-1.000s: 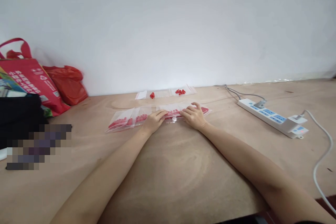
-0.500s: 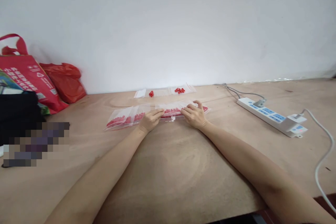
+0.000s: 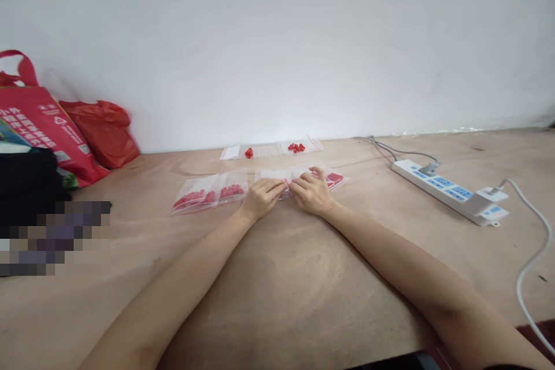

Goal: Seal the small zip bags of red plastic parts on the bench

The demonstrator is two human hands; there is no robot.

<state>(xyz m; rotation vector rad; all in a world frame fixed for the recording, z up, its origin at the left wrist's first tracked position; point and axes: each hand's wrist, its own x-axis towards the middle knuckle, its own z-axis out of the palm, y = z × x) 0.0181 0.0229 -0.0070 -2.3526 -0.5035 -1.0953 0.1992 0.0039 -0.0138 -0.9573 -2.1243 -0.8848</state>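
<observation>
Both hands meet at the middle of a row of clear plastic bags holding small red pieces. My left hand (image 3: 262, 198) is closed, its fingertips pinching the near edge of a plastic bag (image 3: 277, 176). Beside it, my right hand (image 3: 313, 192) has thumb and fingers pressed on the same edge, with one finger raised. Both hands cover much of this bag and its red contents. More filled bags (image 3: 208, 192) lie left of my left hand, overlapping. Another bag with red pieces (image 3: 335, 179) shows right of my right hand.
Near the wall lie flat clear bags (image 3: 266, 151), with loose red pieces (image 3: 296, 148) on them. A white power strip (image 3: 446, 189) with a plugged-in charger and cables stands right. Red bags (image 3: 97, 130) and a black cloth (image 3: 32, 188) occupy the left side of the wooden table (image 3: 277, 289).
My left hand has slid right along the bag's edge, close to my right hand, which has shifted slightly left. More of the red pieces in the left bags now shows.
</observation>
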